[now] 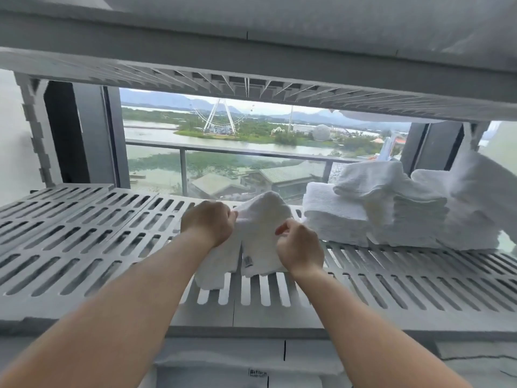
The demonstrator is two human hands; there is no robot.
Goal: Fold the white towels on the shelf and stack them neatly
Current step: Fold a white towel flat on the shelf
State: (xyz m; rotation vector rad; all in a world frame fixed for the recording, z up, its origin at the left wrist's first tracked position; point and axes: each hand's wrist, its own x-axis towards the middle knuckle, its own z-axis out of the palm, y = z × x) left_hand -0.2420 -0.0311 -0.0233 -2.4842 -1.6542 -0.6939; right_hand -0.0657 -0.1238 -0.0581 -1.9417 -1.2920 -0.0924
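Note:
A small white towel [258, 219] lies bunched in the middle of the grey slatted shelf [84, 236], its lower ends hanging toward the front edge, with a small label showing. My left hand [208, 222] grips the towel's upper left part. My right hand [298, 246] pinches its right edge. To the right stands a stack of folded white towels [335, 219], and beside that a looser heap of white towels [436, 208] reaching the shelf's right end.
A second slatted shelf [251, 85] hangs close overhead. Notched uprights [36, 130] stand at the back corners. Behind is a window with a balcony rail [223, 151]. White linen [251, 371] lies on the level below.

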